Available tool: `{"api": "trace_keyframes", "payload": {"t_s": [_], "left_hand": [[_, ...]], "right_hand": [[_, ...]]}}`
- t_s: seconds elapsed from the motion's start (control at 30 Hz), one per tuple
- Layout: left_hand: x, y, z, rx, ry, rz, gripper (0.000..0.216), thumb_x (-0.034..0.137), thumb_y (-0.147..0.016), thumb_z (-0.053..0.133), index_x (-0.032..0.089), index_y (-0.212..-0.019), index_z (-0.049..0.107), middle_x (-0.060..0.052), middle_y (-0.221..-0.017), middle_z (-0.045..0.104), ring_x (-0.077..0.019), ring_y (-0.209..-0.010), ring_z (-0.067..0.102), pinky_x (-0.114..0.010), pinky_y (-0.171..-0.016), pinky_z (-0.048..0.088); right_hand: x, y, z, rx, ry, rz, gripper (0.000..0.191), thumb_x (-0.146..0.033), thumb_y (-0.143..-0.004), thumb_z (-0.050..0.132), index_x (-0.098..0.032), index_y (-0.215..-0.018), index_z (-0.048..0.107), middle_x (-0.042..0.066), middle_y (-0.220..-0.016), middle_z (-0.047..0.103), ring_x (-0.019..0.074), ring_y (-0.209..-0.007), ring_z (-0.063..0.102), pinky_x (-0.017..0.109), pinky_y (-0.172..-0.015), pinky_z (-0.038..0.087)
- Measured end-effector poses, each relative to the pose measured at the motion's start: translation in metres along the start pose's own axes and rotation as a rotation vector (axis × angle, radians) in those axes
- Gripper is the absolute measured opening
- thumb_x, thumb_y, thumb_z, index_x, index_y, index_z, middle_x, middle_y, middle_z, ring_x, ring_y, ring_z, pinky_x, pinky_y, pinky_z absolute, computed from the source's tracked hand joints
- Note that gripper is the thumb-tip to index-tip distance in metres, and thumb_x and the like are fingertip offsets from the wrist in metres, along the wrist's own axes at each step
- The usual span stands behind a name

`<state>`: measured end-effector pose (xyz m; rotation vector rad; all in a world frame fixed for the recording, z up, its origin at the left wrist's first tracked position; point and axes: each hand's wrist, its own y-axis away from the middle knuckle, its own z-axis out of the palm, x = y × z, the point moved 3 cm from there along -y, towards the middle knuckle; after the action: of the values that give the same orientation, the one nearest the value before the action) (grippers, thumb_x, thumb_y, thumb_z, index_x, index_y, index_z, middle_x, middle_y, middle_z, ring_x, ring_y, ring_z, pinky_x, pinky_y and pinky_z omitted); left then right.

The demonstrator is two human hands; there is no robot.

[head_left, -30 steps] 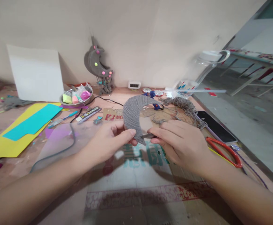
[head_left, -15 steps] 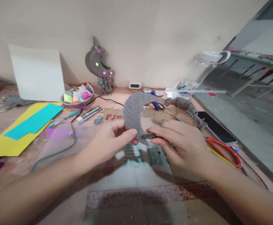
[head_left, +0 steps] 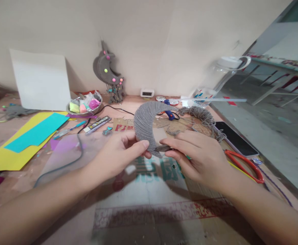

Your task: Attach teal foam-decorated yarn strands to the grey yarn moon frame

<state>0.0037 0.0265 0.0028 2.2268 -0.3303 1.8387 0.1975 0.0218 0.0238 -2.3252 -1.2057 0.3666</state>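
My left hand (head_left: 118, 154) pinches the lower part of a crescent moon shape wrapped in grey yarn (head_left: 145, 122), held upright above the table. My right hand (head_left: 197, 154) is closed on a small dark metal tool (head_left: 162, 148) whose tip touches the crescent's lower point. Loose grey yarn (head_left: 202, 117) lies piled behind my right hand. A finished grey moon decoration with coloured pompoms (head_left: 108, 73) leans on the wall at the back.
Red-handled scissors (head_left: 246, 165) and a black phone (head_left: 235, 137) lie at the right. Yellow and teal paper sheets (head_left: 28, 136), a bowl of coloured bits (head_left: 83, 103), a black cable (head_left: 69, 161), pens and a white board (head_left: 40, 80) are at the left. Printed cardboard (head_left: 149, 200) covers the table front.
Almost nothing has moved; the crescent has tilted very slightly while both hands keep their grip.
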Motion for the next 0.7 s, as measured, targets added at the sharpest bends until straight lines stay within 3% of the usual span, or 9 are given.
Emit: {"api": "trace_keyframes", "payload": {"t_s": [0.47, 0.7], "left_hand": [[0.0024, -0.0005, 0.003, 0.016, 0.03, -0.052, 0.018, 0.03, -0.085, 0.056, 0.016, -0.081, 0.067, -0.003, -0.074, 0.073, -0.0168, -0.07, 0.068, -0.025, -0.063, 0.052], [-0.0007, -0.0022, 0.0004, -0.01, 0.015, -0.008, 0.021, 0.035, -0.086, 0.057, 0.016, -0.087, 0.067, -0.002, -0.073, 0.072, -0.0148, -0.07, 0.067, -0.023, -0.064, 0.05]], "right_hand": [[-0.0001, -0.001, 0.0009, 0.036, 0.063, -0.065, 0.018, -0.022, -0.094, 0.05, -0.014, -0.096, 0.065, 0.002, -0.069, 0.061, 0.0145, -0.064, 0.053, 0.028, -0.059, 0.036], [0.0022, -0.0008, -0.0018, 0.004, -0.027, 0.021, 0.02, -0.027, -0.094, 0.051, -0.015, -0.101, 0.065, 0.005, -0.077, 0.065, 0.0144, -0.066, 0.054, 0.026, -0.059, 0.038]]}}
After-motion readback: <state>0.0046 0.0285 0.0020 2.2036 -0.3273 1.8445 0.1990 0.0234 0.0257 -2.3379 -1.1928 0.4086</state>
